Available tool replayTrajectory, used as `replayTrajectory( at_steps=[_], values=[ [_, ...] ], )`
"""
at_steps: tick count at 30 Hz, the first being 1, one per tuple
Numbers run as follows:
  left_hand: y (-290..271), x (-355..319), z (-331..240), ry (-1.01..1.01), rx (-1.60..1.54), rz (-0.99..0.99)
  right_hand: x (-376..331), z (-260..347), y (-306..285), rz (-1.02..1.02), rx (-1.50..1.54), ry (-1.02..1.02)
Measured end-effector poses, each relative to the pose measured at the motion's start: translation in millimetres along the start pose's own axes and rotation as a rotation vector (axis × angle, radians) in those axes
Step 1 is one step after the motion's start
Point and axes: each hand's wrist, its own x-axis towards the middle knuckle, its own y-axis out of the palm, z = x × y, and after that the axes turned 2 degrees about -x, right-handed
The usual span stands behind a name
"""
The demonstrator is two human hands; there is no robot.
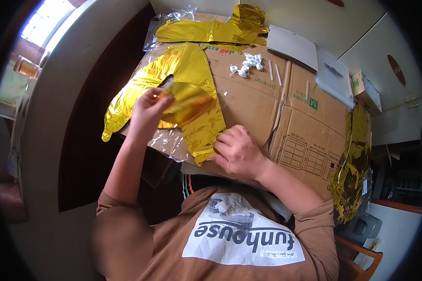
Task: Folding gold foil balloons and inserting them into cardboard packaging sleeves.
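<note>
A flat, shiny gold foil balloon (192, 63) lies over the left part of the cardboard, bent into an angular shape. My left hand (151, 110) is closed, pinching a lifted flap of the foil that is smeared by motion. At the balloon's lower end near the table's front edge, my right hand (238, 152) is closed with thumb and fingers on the foil edge. Clear plastic film (169, 144) shows under the balloon.
Flattened cardboard (248, 110) covers the table. Another gold foil balloon (201, 32) lies at the back, and more gold foil (354, 159) hangs at the right edge. White ribbon coils (252, 62), thin white sticks (270, 70), a grey-white panel (293, 47) and a clear plastic tray (333, 84) lie beyond.
</note>
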Motion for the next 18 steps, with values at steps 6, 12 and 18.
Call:
replayTrajectory(
  at_steps=[6, 12, 18],
  values=[
    [-50.7, 34.1, 11.6, 0.262, -0.370, -0.416, 51.3, -27.5, 3.6, 0.024, -0.143, 0.006],
    [-61.1, 51.9, 6.3, 0.530, 0.891, -0.364, 100.8, -53.5, 16.0, 0.287, -0.202, 0.070],
    [34.5, 53.4, -30.5, 0.230, 1.167, 0.361, 110.3, -50.2, 12.1, 0.418, -0.247, 0.125]
  ],
)
